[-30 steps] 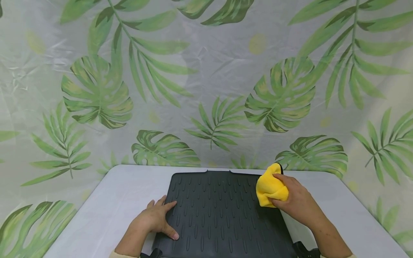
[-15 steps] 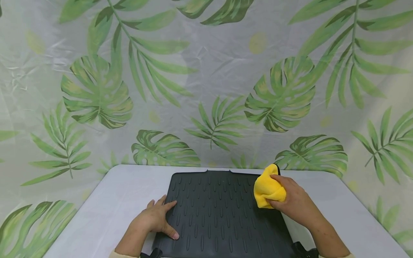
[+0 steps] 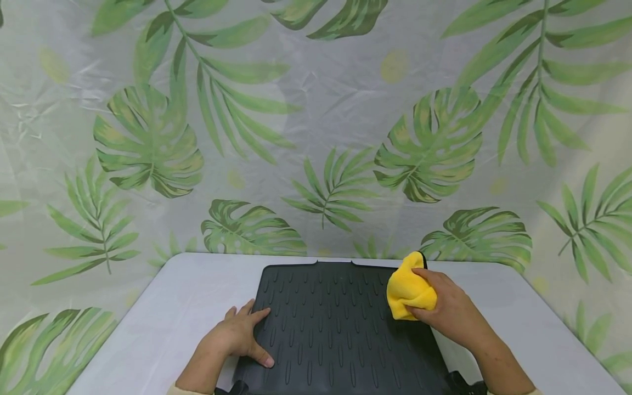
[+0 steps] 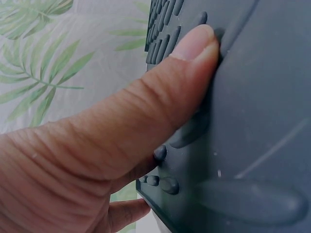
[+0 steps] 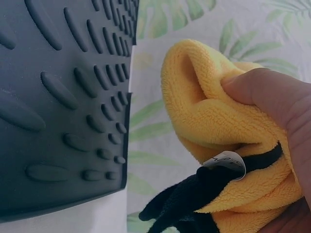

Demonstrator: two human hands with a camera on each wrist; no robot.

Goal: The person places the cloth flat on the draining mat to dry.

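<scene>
A dark ridged plastic board [image 3: 340, 329] with raised oval bumps lies before me. My left hand [image 3: 237, 334] rests at its left edge with fingers spread, thumb and index finger lying on its top face. Close up in the left wrist view, the straight thumb [image 4: 160, 87] touches the bumpy surface. My right hand [image 3: 451, 307] grips a bunched yellow cleaning cloth [image 3: 411, 288] over the board's right side, thumb pressed into its folds. In the right wrist view the cloth [image 5: 204, 107] shows dark edging and a small white label [image 5: 227, 164], with a gap between it and the board.
The board stands on a white table [image 3: 197, 285] with table surface showing on both sides. Behind hangs a pale sheet [image 3: 340, 104] printed with green leaves. Dark pieces [image 3: 464, 381] show beside the right wrist at the bottom.
The right hand and the yellow cloth have shifted slightly left and down over the board. The left hand and the board have stayed in place.
</scene>
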